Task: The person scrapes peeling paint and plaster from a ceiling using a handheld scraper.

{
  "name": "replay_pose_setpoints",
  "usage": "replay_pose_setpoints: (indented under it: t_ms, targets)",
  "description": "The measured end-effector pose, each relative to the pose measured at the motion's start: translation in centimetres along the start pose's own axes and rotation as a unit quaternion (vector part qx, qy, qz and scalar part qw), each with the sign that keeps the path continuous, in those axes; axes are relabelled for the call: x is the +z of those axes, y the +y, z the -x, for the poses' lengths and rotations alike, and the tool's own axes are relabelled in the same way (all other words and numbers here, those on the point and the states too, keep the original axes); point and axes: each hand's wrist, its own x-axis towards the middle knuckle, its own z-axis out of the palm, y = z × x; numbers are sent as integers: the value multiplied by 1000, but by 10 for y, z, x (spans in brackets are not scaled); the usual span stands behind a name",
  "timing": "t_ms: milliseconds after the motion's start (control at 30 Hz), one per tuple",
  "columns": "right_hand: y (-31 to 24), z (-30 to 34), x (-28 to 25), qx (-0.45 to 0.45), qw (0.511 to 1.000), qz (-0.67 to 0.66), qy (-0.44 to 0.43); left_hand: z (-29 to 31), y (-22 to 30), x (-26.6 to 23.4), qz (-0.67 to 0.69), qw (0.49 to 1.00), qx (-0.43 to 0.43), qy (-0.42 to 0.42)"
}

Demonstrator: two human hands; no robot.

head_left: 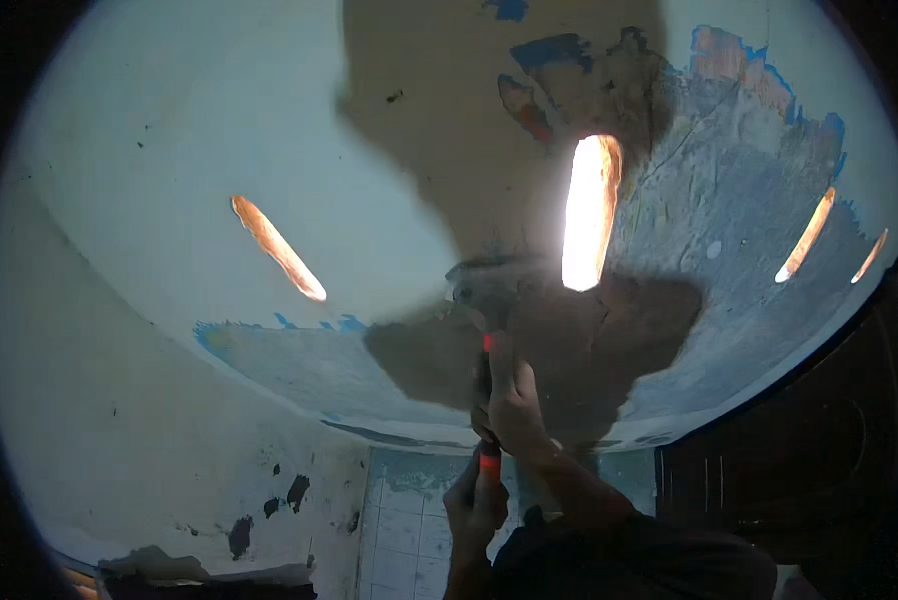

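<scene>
Both my hands grip one long-handled scraper, its handle dark with orange-red bands. My right hand is wrapped round the upper part of the handle. Lower down, my left hand is closed round the handle's bottom end, by a red band. The scraper's head lies in shadow against a large painted surface above my hands, and its edge is hard to make out. Around and to the right of the head, the pale paint is gone and a rough grey patch shows, edged with blue flakes.
Several bright elongated slots glow in the painted surface. A wall with dark chipped spots stands at lower left, beside white tiles. Dark wooden panelling stands at right. My shadow falls across the middle.
</scene>
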Motion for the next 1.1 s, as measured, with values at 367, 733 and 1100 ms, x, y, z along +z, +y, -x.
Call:
replay_pose_setpoints:
  t_ms: [367,733,1100]
  targets:
    - [-11,7,-5,-13,1000,-12,25,8,-10,4,35,999,-11,-10]
    - [-10,2,-11,0,999,32,23,6,-30,16,103,994,-34,-30]
    - [-11,5,-27,56,997,47,31,11,-26,33,92,993,-73,-6]
